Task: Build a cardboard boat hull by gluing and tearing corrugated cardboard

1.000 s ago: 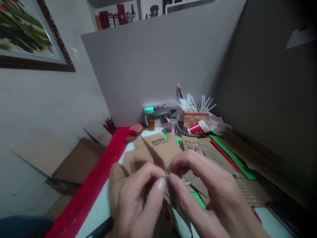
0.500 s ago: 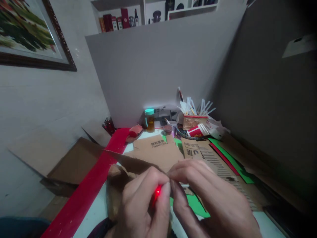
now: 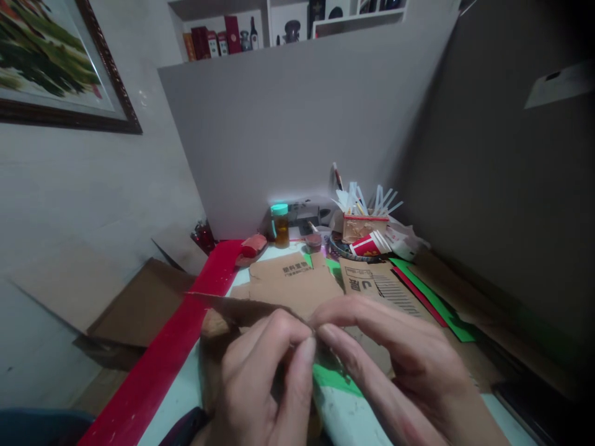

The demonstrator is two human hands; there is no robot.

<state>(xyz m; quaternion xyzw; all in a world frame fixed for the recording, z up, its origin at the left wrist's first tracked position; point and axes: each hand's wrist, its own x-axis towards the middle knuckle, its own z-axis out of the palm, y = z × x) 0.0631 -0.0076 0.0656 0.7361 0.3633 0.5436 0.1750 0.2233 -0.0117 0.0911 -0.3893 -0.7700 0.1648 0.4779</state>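
Note:
Low in the view, my left hand [image 3: 267, 378] is closed, thumb against the curled index finger, on the edge of a thin brown cardboard piece [image 3: 232, 308]. That piece stretches from my fingers leftward over the red strip. My right hand [image 3: 390, 359] pinches the right end of the same piece between thumb and index finger, its fingertips right beside my left ones. Beneath and behind my hands lie a flat cardboard sheet [image 3: 292, 285] with printing and some green paper [image 3: 337, 379].
A red strip [image 3: 160, 347] runs along the table's left side. At the back stand a bottle with a turquoise cap [image 3: 280, 226], a box of white sticks [image 3: 365, 228] and red paper cups [image 3: 369, 244]. An open cardboard box [image 3: 139, 303] sits left.
The cardboard piece has tilted, its left end lower. My right hand has turned, its fingers further extended. The red light spot on my left hand is gone.

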